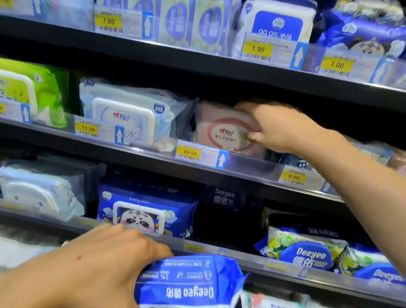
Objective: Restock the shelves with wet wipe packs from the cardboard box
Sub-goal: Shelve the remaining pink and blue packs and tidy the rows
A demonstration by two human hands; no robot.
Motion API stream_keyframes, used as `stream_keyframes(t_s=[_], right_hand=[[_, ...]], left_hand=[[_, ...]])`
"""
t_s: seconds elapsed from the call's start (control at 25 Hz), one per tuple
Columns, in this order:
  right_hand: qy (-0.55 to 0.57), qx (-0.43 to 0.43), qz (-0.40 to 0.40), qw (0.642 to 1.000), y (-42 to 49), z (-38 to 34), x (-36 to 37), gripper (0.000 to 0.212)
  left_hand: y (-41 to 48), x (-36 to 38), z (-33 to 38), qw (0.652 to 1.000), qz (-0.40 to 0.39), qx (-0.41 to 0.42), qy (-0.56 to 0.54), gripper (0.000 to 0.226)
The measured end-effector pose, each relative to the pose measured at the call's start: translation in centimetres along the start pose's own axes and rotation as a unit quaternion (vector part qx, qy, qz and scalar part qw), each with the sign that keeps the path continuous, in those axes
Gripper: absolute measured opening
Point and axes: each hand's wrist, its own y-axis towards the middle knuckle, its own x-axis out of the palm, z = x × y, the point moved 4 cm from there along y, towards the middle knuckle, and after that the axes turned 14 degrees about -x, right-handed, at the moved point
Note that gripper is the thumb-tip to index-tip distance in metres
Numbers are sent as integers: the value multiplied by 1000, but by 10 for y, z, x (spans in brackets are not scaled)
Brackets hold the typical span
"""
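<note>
Head camera, looking at store shelving: a pink wet wipe pack [224, 131] stands on the middle shelf [35, 131], its front facing out, just above the 10.50 price tag [189, 152]. The right hand [275, 128] grips it at the upper right corner, fingers curled over the top edge and thumb pressed against the front by the round label. The arm reaches in from the right side of the frame.

Low in the view, a blue Deeyeo pack [189, 286] is held in front of the lower shelves, with its printed lettering upside down. The left hand [97, 268] grips it from the left, fingers curled over its upper edge.

Just left of the pink pack on the middle shelf sits a white and pale blue pack [125, 114] with an 11.50 tag [86, 128] in front, and further left a green pack [14, 86]. On the shelf below stands a blue panda pack [145, 210], with a dark gap to its right and then Deeyeo packs with lemon print [305, 249]. The top shelf [207, 63] carries more blue and white packs behind tags reading 7.90 [108, 21], 3.90 [257, 49] and 1.00 [336, 64]. Much of the picture's edge is blurred.
</note>
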Motion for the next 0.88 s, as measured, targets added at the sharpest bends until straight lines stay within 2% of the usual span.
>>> stream_keyframes(t_s=[0.08, 0.16, 0.2, 0.32, 0.44, 0.6, 0.72, 0.88], right_hand=[[32, -43, 99, 994, -42, -34, -13, 55], [163, -86, 137, 973, -84, -62, -16, 51], [232, -98, 123, 960, -103, -75, -13, 52], [396, -94, 0, 913, -146, -110, 6, 70], [430, -89, -65, 896, -170, -128, 30, 87], [458, -25, -61, 886, -190, -124, 55, 100], [506, 25, -58, 860, -211, -115, 75, 107], [561, 78, -39, 824, -246, -102, 99, 90]], left_hand=[[-1, 2, -1, 1000, -4, 3, -11, 64], [1, 2, -2, 1000, -25, 9, -6, 84], [5, 6, -4, 999, -36, 4, -25, 87], [18, 9, 1, 995, -47, -3, -85, 83], [26, 8, 11, 991, -56, -1, -123, 72], [29, 1, 37, 984, -74, 16, -164, 56], [34, 5, 61, 982, -95, 35, -160, 57], [47, 26, 96, 985, -89, 44, -144, 66]])
